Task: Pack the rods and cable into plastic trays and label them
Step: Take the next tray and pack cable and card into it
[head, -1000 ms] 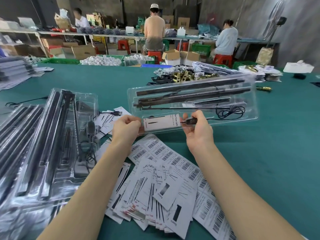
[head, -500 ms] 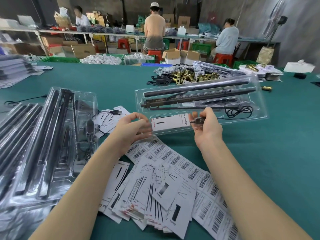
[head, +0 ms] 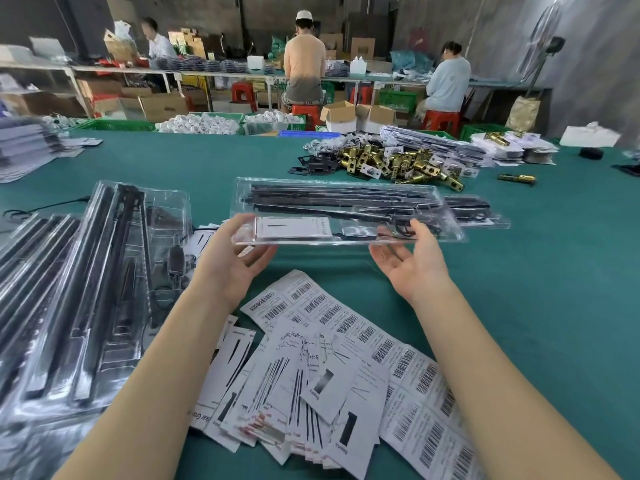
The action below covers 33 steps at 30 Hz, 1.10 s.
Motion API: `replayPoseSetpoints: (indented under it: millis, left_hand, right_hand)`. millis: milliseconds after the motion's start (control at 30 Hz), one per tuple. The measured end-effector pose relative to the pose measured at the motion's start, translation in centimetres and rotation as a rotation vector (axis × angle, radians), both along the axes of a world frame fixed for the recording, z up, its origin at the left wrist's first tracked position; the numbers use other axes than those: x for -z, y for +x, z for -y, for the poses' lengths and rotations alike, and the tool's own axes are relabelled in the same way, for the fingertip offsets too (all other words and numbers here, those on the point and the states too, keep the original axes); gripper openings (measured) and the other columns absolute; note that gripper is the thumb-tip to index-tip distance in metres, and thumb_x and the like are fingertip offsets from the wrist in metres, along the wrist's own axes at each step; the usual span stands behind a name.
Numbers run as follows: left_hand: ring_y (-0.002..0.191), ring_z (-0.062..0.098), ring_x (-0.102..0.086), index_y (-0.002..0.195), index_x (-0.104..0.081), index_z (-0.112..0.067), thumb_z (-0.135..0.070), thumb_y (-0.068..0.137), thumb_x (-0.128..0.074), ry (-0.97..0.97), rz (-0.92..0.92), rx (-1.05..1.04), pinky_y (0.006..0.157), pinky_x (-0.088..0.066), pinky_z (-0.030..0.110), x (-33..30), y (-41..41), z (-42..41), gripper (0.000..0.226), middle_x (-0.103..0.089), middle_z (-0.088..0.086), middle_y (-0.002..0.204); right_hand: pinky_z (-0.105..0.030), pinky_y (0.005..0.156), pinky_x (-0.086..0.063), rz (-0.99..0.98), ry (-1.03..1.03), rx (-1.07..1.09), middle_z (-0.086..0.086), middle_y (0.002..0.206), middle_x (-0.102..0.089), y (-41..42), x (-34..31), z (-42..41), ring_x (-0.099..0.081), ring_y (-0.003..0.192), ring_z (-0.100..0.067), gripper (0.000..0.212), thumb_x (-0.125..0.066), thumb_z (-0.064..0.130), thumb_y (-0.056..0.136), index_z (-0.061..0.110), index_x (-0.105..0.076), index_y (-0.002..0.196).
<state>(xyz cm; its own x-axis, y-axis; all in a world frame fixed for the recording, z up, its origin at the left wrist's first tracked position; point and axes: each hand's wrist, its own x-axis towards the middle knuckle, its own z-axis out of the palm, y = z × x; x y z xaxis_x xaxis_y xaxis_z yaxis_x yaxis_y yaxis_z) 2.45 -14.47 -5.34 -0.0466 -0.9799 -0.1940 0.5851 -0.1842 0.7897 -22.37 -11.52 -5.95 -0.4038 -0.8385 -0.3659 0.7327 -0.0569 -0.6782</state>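
Observation:
A clear plastic tray lies nearly flat just above the green table, ahead of me. Inside it are long black rods, a coiled black cable and a white label card. My left hand is palm up at the tray's near left corner, with relaxed fingers reaching under the edge. Palm up too, my right hand has spread fingers touching the near edge by the cable. Neither hand curls tightly round the tray.
Another filled tray lies just beyond, to the right. Stacked filled trays crowd the left. Loose label cards and barcode sheets cover the table in front of me. Brass lock parts lie further back. Three people work at benches behind.
The tray has moved away from me and tipped from facing me to nearly flat. Both hands have opened from a grip on its near edge to palm up.

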Motion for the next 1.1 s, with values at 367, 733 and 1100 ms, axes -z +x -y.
replayPoseSetpoints:
  millis: [367, 733, 1100]
  left_hand:
    - [0.101, 0.025, -0.068, 0.103, -0.062, -0.019, -0.044, 0.093, -0.067, 0.141, -0.202, -0.218, 0.064, -0.061, 0.032, 0.2, 0.9, 0.3, 0.028, -0.069, 0.006, 0.112]
    - [0.099, 0.019, -0.070, 0.091, -0.070, -0.028, -0.050, 0.095, -0.061, 0.169, -0.249, -0.216, 0.065, -0.057, 0.030, 0.5, 1.0, 0.0, 0.024, -0.073, -0.001, 0.104]
    - [0.105, 0.020, -0.068, 0.073, -0.075, -0.028, -0.051, 0.099, -0.053, 0.127, -0.236, -0.188, 0.080, -0.056, 0.031, 0.3, 0.8, -0.3, 0.041, -0.075, -0.001, 0.113]
  right_hand:
    - [-0.041, 0.087, -0.058, 0.052, -0.044, 0.096, -0.014, 0.112, -0.060, -2.7, 0.2, -0.5, -0.063, 0.100, -0.028, 0.007, -0.056, 0.011, 0.101, 0.005, -0.059, 0.102]
    - [-0.030, 0.066, -0.062, -0.091, 0.045, 0.075, -0.012, 0.081, -0.068, -3.5, -0.2, -1.2, -0.068, 0.080, -0.022, 0.011, -0.066, 0.007, 0.089, 0.006, -0.060, 0.080]
    - [-0.027, 0.060, -0.060, -0.195, 0.122, 0.115, -0.002, 0.087, -0.067, -3.9, -0.4, -1.2, -0.067, 0.072, -0.018, 0.003, -0.068, 0.009, 0.085, 0.010, -0.066, 0.083]
